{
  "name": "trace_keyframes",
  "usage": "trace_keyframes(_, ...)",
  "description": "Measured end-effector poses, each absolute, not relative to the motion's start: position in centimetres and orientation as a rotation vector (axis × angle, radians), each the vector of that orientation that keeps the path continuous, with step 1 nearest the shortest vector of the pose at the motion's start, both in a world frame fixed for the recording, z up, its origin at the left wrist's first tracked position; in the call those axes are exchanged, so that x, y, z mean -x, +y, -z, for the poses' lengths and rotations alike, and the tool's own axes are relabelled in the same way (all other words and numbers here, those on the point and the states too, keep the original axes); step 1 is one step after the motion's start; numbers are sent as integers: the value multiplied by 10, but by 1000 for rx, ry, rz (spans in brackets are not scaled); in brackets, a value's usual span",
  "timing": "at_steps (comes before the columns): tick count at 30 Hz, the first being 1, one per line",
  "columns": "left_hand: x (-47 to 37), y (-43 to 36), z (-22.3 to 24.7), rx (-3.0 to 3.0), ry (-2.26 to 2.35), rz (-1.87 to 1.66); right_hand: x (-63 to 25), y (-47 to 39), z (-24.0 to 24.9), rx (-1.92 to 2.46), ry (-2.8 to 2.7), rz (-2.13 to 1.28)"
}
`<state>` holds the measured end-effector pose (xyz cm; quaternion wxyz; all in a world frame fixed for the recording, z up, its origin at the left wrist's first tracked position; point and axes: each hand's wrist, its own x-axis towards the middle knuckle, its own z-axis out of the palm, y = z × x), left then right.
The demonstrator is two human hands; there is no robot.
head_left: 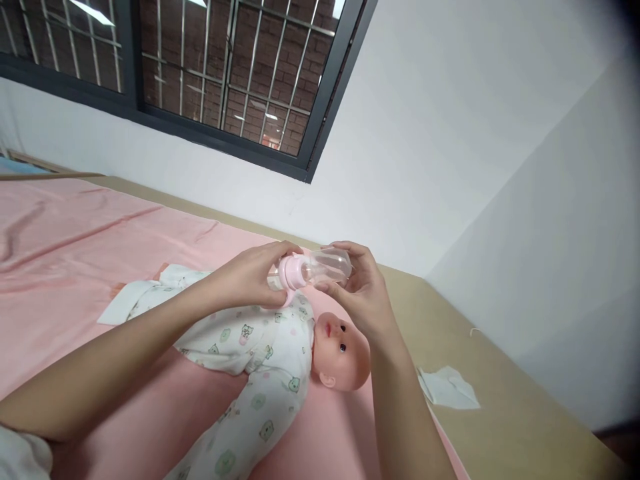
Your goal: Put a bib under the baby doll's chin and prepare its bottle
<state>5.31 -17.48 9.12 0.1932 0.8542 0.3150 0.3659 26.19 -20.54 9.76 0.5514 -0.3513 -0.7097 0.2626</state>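
A baby bottle with a pink collar [294, 273] is held sideways above a doll. My left hand [253, 275] wraps round the bottle's body, left of the collar. The fingers of my right hand [361, 283] are closed on the clear cap [333, 265] at the bottle's right end. Whether the cap is seated on the collar I cannot tell. Below the hands lies the doll [343, 351], face up, in a white printed outfit [280, 347], its head near my right wrist.
A pink sheet [60, 267] lies under the doll on a tan surface [480, 360]. A white cloth or tissue [450, 388] rests at the right. Behind are a white wall [390, 153] and a barred window [225, 67].
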Motion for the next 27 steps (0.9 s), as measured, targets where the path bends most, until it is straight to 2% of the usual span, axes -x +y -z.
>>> trace_keyframes(27,-46,-175,-93,-2135,619,-857,-262,-207,-94,661,-1953,-611)
